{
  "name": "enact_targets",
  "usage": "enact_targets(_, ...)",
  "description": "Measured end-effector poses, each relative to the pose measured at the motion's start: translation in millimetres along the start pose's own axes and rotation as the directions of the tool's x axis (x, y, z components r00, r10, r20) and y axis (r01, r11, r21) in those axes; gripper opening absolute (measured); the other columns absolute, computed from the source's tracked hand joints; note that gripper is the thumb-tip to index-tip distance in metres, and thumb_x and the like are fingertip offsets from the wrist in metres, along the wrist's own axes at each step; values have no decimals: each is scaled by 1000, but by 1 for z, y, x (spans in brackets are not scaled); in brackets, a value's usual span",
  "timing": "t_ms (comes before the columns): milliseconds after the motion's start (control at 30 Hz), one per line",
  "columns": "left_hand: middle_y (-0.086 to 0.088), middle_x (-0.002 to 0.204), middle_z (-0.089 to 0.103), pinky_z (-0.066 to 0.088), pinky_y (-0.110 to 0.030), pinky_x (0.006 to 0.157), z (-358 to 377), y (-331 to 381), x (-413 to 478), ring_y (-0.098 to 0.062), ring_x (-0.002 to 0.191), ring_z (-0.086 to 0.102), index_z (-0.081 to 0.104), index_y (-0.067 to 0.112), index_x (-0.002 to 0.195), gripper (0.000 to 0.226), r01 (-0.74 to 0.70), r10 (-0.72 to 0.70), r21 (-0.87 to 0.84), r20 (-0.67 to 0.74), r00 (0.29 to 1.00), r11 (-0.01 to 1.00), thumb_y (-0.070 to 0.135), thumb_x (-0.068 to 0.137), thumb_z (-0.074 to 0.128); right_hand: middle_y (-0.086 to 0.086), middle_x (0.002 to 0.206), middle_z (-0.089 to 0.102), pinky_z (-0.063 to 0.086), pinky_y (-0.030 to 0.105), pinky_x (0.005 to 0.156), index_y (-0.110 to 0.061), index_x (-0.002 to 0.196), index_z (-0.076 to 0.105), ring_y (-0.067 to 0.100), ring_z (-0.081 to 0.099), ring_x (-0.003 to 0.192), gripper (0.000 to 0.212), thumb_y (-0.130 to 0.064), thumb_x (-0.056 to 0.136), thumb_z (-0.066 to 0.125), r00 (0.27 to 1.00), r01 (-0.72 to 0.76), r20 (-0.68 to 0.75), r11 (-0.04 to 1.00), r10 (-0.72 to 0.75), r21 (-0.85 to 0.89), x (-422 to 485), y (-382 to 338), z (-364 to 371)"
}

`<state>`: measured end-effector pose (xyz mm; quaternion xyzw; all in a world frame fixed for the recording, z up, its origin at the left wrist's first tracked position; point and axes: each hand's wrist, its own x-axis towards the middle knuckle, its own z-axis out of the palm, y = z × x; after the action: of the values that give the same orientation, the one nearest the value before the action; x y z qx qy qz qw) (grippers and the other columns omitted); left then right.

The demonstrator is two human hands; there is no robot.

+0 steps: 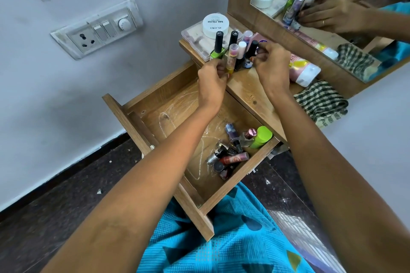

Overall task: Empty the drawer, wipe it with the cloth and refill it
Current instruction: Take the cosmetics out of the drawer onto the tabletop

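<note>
Head view: above the drawer (142, 133), my left hand (211, 80) and right hand (271, 68) each grip bottles (231, 56) on the shelf (250, 88); I should stand them upright, well back from the drawer.

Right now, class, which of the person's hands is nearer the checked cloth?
Right. The right hand sits up-left of the checked cloth, not touching it; the left hand is farther left, beyond the right hand.

a home bedroom: mirror (328, 13), cosmetics shelf (250, 86), wall switchboard (97, 29).
</note>
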<state>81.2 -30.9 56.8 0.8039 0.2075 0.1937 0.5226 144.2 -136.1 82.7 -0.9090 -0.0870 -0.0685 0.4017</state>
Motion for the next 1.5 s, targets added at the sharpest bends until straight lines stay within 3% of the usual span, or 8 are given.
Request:
enact_targets(267,-3,81,59,51,-25,73,-10,-19,-29,-14,77,57,63,2,93,22,30,-30,-3,25,999,1000,-13,78,57,15,100,68,54,24,79,2,107,65,15,61,80,26,7,83,56,1000,8,19,996,-10,90,-41,2,-8)
enact_targets(467,9,66,53,43,-24,68,-17,-49,-59,-6,65,49,55,16,66,35,247,-265,110,199,944,963,-14,78,44,9,96,69,42,-2,62,-3,97,70,-10,54,60,17,1,83,62,980,29,197,1000,-29,3,-87,2,-14)
enact_targets(600,-1,80,57,47,-31,82,-20,-64,-86,-16,81,53,51,18,65,33,325,-388,236,313,867,916,-10,83,50,8,103,69,54,24,77,-5,103,68,10,63,79,20,-6,84,63,956,10,293,992,28,-126,-116,8,-21)
enact_targets(733,-4,86,60,43,-24,72,-20,-68,-101,-15,80,56,54,15,70,23,298,-424,365,339,840,882,-4,82,57,6,115,65,53,29,86,-7,112,64,18,65,94,28,-5,84,63,953,113,300,970,-45,-215,-138,15,-26)
enact_targets(867,-6,97,62,43,-21,74,-16,-58,-107,-15,86,57,63,6,95,18,218,-316,294,344,884,931,-3,87,49,4,121,61,44,25,93,-8,117,61,19,59,107,34,1,84,60,974,75,223,976,-28,-204,-152,21,-30)
enact_targets(1067,-10,115,61,41,-14,85,-5,-42,-104,-19,103,58,60,5,114,40,-15,-96,221,482,871,975,1,76,68,10,120,62,51,35,90,-2,117,61,26,62,100,30,0,88,55,990,-141,-13,977,140,-159,-181,33,-28)
enact_targets(1200,-14,111,63,45,-31,90,6,-40,-107,-25,102,57,61,4,112,43,-63,-56,218,500,864,974,1,71,72,18,116,62,51,39,84,4,114,58,34,62,99,27,-6,90,53,986,-168,-39,940,163,-297,-193,43,-21)
enact_targets(1500,-16,105,65,47,-33,83,13,-35,-112,-25,96,60,63,2,105,30,-68,-64,248,486,872,966,0,75,67,19,116,61,42,43,96,1,124,51,35,56,108,44,-13,84,63,981,-192,-84,931,174,-310,-187,52,4)
